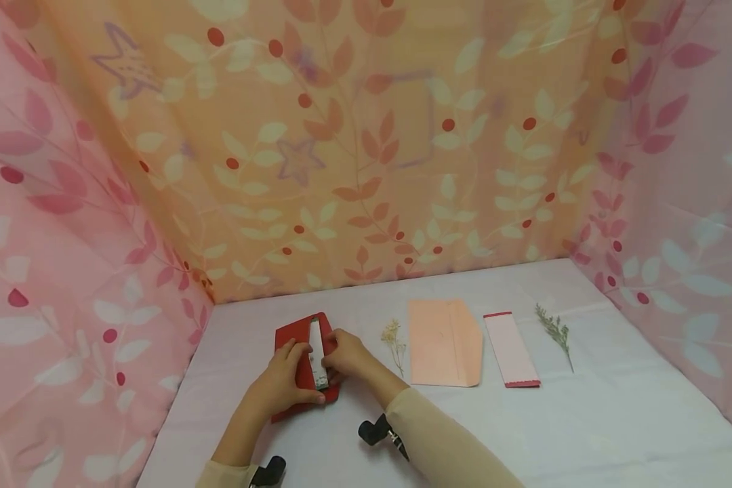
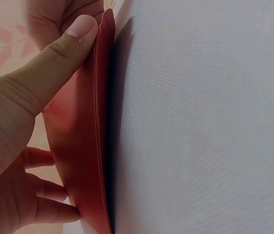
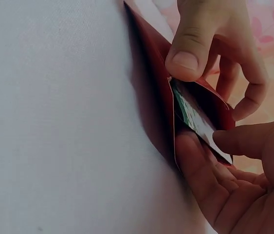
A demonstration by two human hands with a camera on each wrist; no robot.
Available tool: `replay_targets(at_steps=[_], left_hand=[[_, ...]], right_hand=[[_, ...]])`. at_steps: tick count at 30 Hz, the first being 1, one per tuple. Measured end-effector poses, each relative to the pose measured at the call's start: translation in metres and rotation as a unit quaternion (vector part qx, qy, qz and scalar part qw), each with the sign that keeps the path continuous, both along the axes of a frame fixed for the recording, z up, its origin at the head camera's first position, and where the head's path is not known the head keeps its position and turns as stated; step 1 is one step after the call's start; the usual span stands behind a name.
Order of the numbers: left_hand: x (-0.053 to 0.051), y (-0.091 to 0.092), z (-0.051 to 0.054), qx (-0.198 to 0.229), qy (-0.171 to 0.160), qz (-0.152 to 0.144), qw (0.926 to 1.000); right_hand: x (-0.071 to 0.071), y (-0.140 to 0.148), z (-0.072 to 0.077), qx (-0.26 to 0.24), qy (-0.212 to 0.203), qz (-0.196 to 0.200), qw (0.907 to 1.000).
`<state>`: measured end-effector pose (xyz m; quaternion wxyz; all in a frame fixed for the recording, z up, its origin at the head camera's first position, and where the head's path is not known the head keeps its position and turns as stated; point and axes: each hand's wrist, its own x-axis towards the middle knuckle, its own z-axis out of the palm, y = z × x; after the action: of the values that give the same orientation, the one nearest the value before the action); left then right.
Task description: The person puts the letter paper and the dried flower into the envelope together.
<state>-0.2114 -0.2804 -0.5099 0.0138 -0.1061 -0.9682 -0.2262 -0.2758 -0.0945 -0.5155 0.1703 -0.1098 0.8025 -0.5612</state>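
Note:
A red envelope (image 1: 288,334) lies on the left part of the white table, its mouth spread apart on the right side. My left hand (image 1: 276,385) grips it, the thumb at the near edge (image 2: 81,29) and the other fingers over its upper face. A white card with a green patterned end (image 1: 316,349) sits partly inside the mouth. My right hand (image 1: 352,356) pinches this card (image 3: 202,124) between thumb and fingers at the opening. How deep the card reaches inside is hidden.
To the right lie a dried yellowish flower sprig (image 1: 392,339), a peach envelope (image 1: 439,346), a pale pink card strip with red ends (image 1: 512,349) and a green leafy sprig (image 1: 555,330). Patterned cloth (image 1: 366,135) walls the table's back and sides.

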Motion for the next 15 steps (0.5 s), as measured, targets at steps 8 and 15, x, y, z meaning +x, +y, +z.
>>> replay_targets(at_steps=[8,15], left_hand=[[-0.001,0.0,0.001,-0.004,0.008,0.003,1.0],[-0.001,0.002,0.0,-0.012,0.0,-0.004,0.9999]], right_hand=[[-0.012,-0.005,-0.004,-0.022,0.022,0.025,0.9992],[-0.023,-0.006,-0.013,-0.032,0.031,0.036,0.9984]])
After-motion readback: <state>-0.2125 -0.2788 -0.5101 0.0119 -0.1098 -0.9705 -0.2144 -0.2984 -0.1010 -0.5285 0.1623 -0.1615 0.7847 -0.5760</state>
